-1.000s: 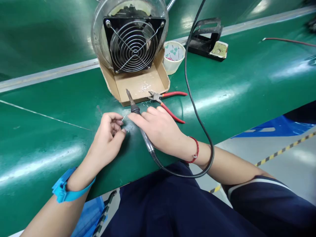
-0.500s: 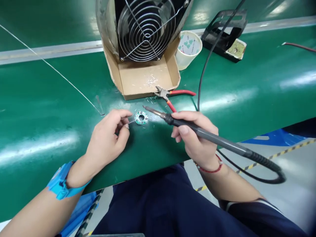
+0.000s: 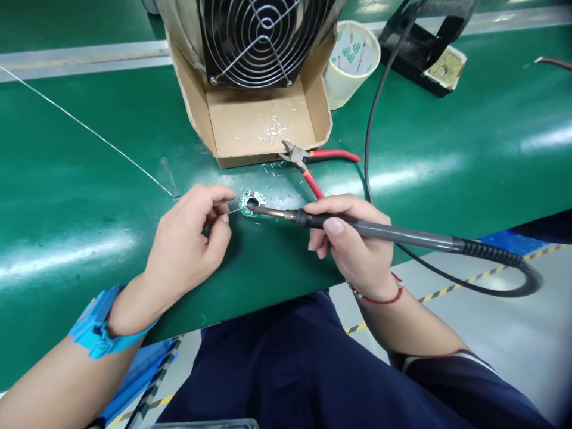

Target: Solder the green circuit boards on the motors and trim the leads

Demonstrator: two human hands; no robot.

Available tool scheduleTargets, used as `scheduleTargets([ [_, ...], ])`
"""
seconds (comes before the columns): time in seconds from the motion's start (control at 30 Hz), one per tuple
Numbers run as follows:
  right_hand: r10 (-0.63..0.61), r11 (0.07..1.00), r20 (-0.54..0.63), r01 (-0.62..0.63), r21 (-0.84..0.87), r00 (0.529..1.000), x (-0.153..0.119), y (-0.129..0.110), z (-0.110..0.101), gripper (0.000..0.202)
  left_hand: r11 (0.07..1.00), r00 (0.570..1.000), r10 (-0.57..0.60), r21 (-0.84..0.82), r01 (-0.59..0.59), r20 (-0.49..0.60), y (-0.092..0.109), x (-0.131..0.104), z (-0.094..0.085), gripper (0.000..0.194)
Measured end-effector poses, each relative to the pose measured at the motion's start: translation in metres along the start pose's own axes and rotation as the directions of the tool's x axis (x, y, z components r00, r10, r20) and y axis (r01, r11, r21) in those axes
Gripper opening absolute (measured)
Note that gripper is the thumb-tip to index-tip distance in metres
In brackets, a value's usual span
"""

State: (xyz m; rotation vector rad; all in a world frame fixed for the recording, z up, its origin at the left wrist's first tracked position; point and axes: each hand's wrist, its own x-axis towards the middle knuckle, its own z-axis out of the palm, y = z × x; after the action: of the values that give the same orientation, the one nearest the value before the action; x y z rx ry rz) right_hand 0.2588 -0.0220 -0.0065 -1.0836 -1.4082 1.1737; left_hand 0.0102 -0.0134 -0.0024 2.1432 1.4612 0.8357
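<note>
A small ring-shaped circuit board (image 3: 246, 198) lies on the green table between my hands. My left hand (image 3: 192, 232) is closed on a thin wire (image 3: 234, 211) that reaches the board's left side. My right hand (image 3: 353, 244) grips a soldering iron (image 3: 379, 230) by its dark handle. The iron's tip points left and is over the board, near its central hole; whether it touches is too small to tell. Red-handled cutters (image 3: 295, 155) lie just beyond, their jaws by the cardboard box.
A fan (image 3: 266, 42) stands in a cardboard box (image 3: 254, 113) holding wire clippings. Behind are a tape roll (image 3: 346, 71) and an iron stand with a sponge (image 3: 447, 67). The iron's black cable (image 3: 369, 131) crosses the table (image 3: 67, 179). A thin string (image 3: 102, 138) slants at left.
My right hand has swung the iron's tip down and left, from above the board's right side onto it. The camera view has shifted slightly.
</note>
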Motion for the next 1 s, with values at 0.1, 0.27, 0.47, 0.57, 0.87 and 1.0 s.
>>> scheduleTargets([
  [0.1, -0.022, 1.0, 0.003, 0.022, -0.007, 1.0, 0.001, -0.001, -0.001, 0.017, 0.999, 0.999, 0.03, -0.021, -0.03, 0.019, -0.001, 0.001, 0.004, 0.029],
  [0.27, -0.05, 0.998, 0.013, 0.051, -0.03, 0.999, 0.007, -0.006, -0.001, 0.015, 0.995, 0.996, -0.006, -0.099, 0.014, 0.086, -0.005, 0.003, 0.009, 0.034],
  [0.47, -0.032, 0.996, 0.018, 0.033, -0.08, 0.999, 0.013, -0.012, -0.001, 0.017, 0.995, 0.986, -0.038, -0.09, 0.054, 0.165, -0.006, 0.006, 0.01, 0.032],
  [0.57, -0.023, 0.996, 0.01, 0.023, -0.09, 1.0, 0.015, -0.015, -0.001, 0.018, 0.994, 0.985, -0.048, -0.091, 0.064, 0.168, -0.006, 0.006, 0.01, 0.032],
  [0.87, -0.103, 0.988, -0.068, 0.094, -0.12, 0.992, 0.018, -0.02, -0.006, 0.019, 0.993, 0.985, -0.047, -0.095, 0.063, 0.166, -0.008, 0.006, 0.01, 0.033],
  [1.0, -0.244, 0.94, -0.249, 0.165, -0.299, 0.937, 0.046, -0.006, -0.029, 0.019, 0.993, 0.986, -0.043, -0.104, 0.06, 0.159, -0.009, 0.005, 0.011, 0.034],
])
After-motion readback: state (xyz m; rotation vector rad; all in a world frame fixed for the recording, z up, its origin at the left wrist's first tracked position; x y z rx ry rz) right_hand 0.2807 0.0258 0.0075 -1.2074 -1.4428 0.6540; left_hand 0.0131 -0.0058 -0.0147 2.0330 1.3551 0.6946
